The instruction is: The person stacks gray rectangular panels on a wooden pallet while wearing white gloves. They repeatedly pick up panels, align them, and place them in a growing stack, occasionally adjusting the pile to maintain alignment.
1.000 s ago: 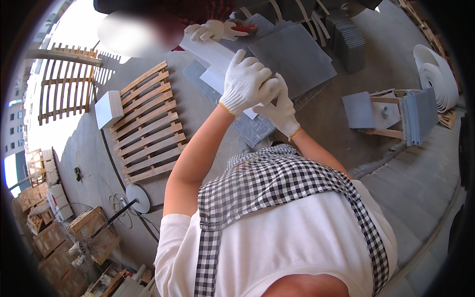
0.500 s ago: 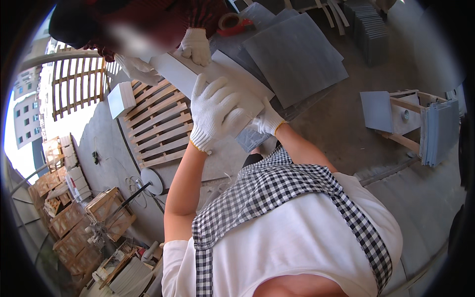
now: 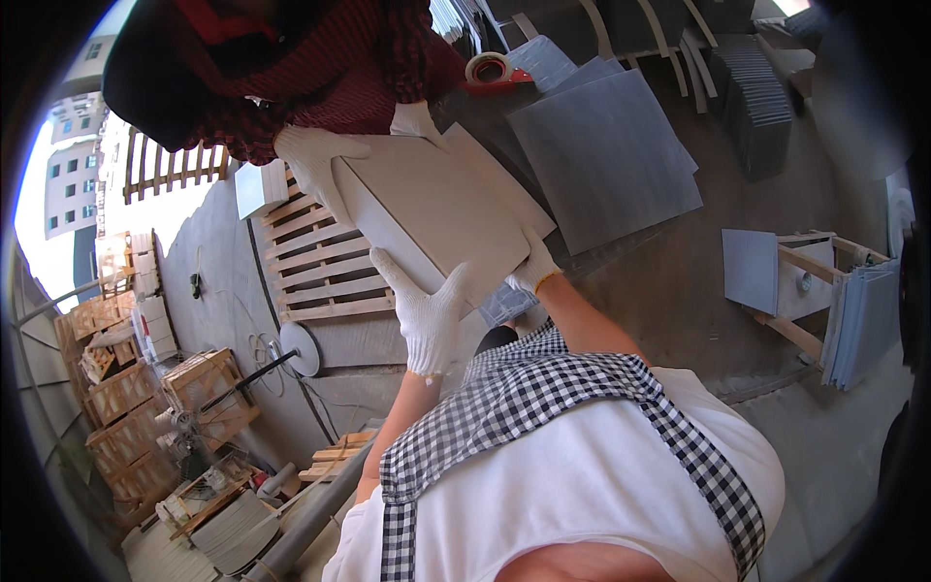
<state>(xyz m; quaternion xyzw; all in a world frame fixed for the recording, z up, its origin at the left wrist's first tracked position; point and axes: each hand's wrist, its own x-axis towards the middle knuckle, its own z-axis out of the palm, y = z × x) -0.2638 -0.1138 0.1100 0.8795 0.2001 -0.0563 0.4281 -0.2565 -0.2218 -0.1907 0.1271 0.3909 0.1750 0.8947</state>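
A thick beige slab-shaped block (image 3: 436,199) with a pale long side lies tilted between me and a co-worker; whether it is a box or a stack of panels I cannot tell. My left hand (image 3: 427,310), in a white knit glove, is open at its near left corner, index finger and thumb spread wide. At the near right corner my right hand (image 3: 533,268), gloved too, grips the edge with the thumb on top. The co-worker's gloved hands (image 3: 315,165) hold the far end. A pale sheet (image 3: 499,179) shows beyond the block's right side.
Grey sheets (image 3: 606,160) lie to the right, with a tape roll (image 3: 488,69) behind them. A wooden pallet (image 3: 325,262) sits on the left. Farther right stands a wooden frame (image 3: 805,252) holding panels. A fan (image 3: 184,432) and wooden crates (image 3: 208,388) are at lower left.
My left hand has come down off the block's top to its near left corner, fingers spreading. The co-worker's left-side hand has shifted onto the block's side. My view has shifted slightly.
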